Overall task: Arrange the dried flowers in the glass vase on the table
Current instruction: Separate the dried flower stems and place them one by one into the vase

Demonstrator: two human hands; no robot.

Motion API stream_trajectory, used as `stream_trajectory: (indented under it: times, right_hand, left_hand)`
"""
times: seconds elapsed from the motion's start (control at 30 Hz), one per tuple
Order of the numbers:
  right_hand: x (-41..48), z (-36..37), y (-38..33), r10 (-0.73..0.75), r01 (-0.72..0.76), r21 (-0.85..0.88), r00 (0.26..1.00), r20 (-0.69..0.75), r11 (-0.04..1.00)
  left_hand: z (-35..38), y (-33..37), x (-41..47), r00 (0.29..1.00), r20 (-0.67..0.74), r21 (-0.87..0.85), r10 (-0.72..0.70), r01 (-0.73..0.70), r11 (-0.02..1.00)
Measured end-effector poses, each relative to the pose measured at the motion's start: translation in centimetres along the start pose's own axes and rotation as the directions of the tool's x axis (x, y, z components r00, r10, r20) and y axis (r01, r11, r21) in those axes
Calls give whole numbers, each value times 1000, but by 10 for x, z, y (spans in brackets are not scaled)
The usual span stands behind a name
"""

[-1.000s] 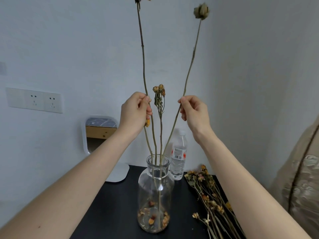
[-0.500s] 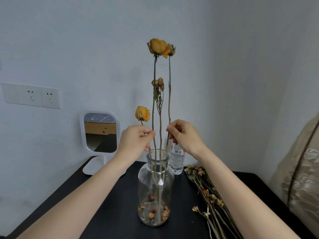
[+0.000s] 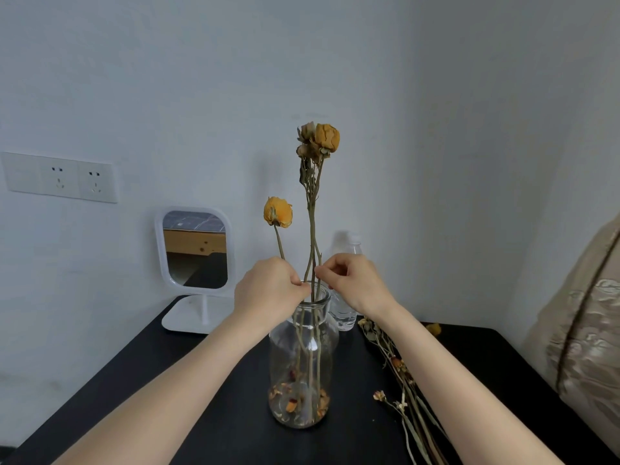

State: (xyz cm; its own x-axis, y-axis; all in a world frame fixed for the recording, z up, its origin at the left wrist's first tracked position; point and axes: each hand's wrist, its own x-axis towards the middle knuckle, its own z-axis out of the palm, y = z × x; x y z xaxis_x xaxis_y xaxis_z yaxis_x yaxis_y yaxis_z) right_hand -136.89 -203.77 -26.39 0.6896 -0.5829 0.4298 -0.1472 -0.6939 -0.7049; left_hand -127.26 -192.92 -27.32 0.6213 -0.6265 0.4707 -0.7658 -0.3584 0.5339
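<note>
While both pinch stems [image 3: 312, 236], left hand [image 3: 268, 290], right hand [image 3: 355, 283] flank vase [image 3: 303, 357] mouth.

One glass vase [image 3: 303, 357], two hands, one mirror [image 3: 194, 250], one water bottle [image 3: 344, 310], two wall sockets.

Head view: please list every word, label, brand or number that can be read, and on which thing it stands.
No text is readable in this view.
Water bottle: its label is hidden behind the right hand and the glass vase.
Wall sockets: only slots, no lettering.
Mirror: no text.
</note>
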Motion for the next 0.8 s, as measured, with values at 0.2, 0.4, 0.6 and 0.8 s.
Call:
stream_trajectory:
  times: [0.2, 0.4, 0.6, 0.8]
  right_hand:
    - [-1, -1, -2, -1, 1, 2, 1000, 4, 1000]
    - [-3, -1, -2, 1, 1, 43, 999, -42, 999]
    - [-8, -3, -1, 10, -8, 44, 999, -39, 999]
    - [-30, -17, 18, 3, 3, 68, 997, -77, 998]
  left_hand:
    - [0, -2, -3, 999, -33, 52, 38, -36, 998]
    - [-2, -2, -13, 993, -97, -13, 74, -75, 997]
    - [1, 12, -35, 988, -61, -179, 144, -153, 972]
    - [28, 35, -84, 971, 84, -376, 222, -176, 910]
